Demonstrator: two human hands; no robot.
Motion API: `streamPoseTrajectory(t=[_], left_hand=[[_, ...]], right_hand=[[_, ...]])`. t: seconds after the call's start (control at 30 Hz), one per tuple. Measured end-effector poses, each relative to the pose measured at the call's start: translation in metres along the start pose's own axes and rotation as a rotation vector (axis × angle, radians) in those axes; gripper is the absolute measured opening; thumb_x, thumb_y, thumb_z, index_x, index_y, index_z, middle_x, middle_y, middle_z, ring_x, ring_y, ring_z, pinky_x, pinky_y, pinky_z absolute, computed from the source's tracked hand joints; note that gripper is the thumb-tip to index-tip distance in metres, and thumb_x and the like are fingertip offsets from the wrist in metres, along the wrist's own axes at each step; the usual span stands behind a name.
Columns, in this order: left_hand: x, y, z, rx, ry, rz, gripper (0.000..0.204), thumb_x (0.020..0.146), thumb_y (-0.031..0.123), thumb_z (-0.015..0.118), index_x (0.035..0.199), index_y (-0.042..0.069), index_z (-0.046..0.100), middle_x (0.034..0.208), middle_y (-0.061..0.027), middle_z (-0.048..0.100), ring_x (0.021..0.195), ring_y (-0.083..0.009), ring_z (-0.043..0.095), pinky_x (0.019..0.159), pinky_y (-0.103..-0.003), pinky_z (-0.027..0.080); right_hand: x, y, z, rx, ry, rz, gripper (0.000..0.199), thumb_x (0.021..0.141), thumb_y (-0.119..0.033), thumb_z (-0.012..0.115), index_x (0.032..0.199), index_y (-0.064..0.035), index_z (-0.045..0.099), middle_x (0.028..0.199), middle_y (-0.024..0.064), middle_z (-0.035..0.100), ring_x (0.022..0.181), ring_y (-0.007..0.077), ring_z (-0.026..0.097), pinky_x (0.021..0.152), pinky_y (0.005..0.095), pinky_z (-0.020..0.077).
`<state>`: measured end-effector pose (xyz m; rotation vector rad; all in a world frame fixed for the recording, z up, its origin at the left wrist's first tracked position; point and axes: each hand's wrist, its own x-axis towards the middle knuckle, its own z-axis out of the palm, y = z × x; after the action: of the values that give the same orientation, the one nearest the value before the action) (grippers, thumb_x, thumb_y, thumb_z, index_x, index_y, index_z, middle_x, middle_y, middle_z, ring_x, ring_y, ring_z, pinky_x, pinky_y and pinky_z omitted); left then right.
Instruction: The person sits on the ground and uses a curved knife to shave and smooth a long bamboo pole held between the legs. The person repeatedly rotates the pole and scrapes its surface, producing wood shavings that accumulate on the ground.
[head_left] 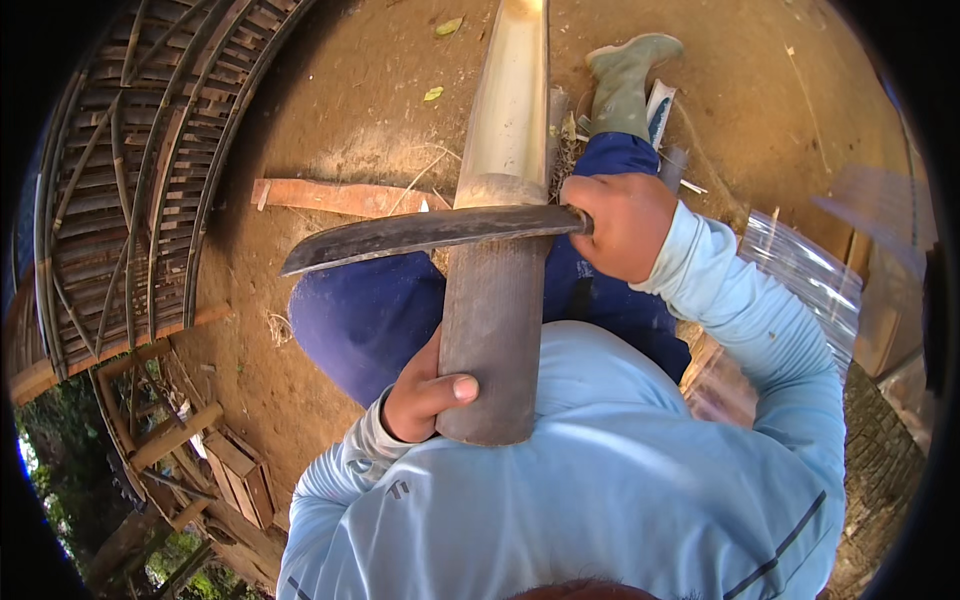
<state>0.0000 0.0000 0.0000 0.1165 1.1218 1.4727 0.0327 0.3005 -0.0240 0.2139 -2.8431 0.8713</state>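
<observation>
A long, thick bamboo piece [490, 330] runs from my belly away over the ground. Its near part shows dark, rounded outer skin, while the far part is pale and looks cut open lengthwise. My left hand [425, 395] grips the near end from the left side, thumb on top and most fingers hidden underneath. Closed around the handle of a dark, curved machete [420, 234] is my right hand [625, 225]. The blade lies crosswise over the bamboo, close to where dark skin meets pale wood, its tip pointing left. Whether the edge bites into the bamboo I cannot tell.
A flat reddish board [340, 196] lies on the bare dirt left of the bamboo. My boot [625, 80] rests beyond my right hand. A slatted bamboo structure [130, 180] stands at the left. Clear plastic sheeting [805, 275] is at the right.
</observation>
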Motion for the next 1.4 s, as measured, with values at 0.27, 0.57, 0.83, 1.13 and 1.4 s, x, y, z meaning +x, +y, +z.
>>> streamPoseTrajectory(t=[0.27,0.57,0.83,1.13,1.4], left_hand=[[0.005,0.006,-0.005,0.049,0.042,0.065,0.096,0.078,0.044,0.073,0.147,-0.008,0.030,0.125,-0.0250,0.058,0.108,-0.0362,0.065,0.092,-0.045,0.055],[0.002,0.000,0.000,0.022,0.041,0.055,0.099,0.078,0.044,0.073,0.149,-0.008,0.027,0.126,-0.0257,0.057,0.109,-0.0363,0.065,0.092,-0.045,0.054],[0.002,0.001,0.002,0.017,0.031,0.046,0.100,0.078,0.047,0.073,0.148,-0.008,0.028,0.126,-0.0253,0.057,0.108,-0.0362,0.065,0.092,-0.044,0.055],[0.002,0.003,0.003,0.008,0.029,0.032,0.100,0.077,0.045,0.073,0.149,-0.007,0.027,0.126,-0.0249,0.057,0.109,-0.0357,0.065,0.093,-0.045,0.054],[0.002,0.002,0.004,0.010,0.048,0.027,0.102,0.076,0.043,0.073,0.151,-0.006,0.024,0.127,-0.0258,0.057,0.109,-0.0363,0.065,0.094,-0.045,0.054]], right_hand=[[0.013,0.006,0.002,-0.001,0.065,-0.050,0.018,0.074,-0.009,0.071,0.087,-0.0077,0.059,0.075,0.0162,0.063,0.072,0.0392,0.064,0.061,0.0475,0.0502],[0.007,0.005,-0.002,-0.041,0.004,-0.008,0.021,0.073,-0.010,0.072,0.089,-0.0068,0.059,0.077,0.0156,0.064,0.074,0.0386,0.065,0.063,0.0474,0.0515],[0.008,0.008,-0.006,-0.072,-0.004,-0.006,0.021,0.074,-0.010,0.071,0.091,-0.0079,0.059,0.078,0.0142,0.065,0.075,0.0381,0.066,0.064,0.0470,0.0524],[0.008,0.000,-0.008,-0.069,-0.045,-0.009,0.022,0.076,-0.013,0.070,0.095,-0.0066,0.060,0.080,0.0163,0.067,0.076,0.0393,0.068,0.066,0.0479,0.0541],[0.014,0.008,-0.006,-0.060,-0.043,0.006,0.021,0.075,-0.010,0.071,0.093,-0.0071,0.059,0.080,0.0159,0.065,0.076,0.0391,0.066,0.065,0.0477,0.0522]])
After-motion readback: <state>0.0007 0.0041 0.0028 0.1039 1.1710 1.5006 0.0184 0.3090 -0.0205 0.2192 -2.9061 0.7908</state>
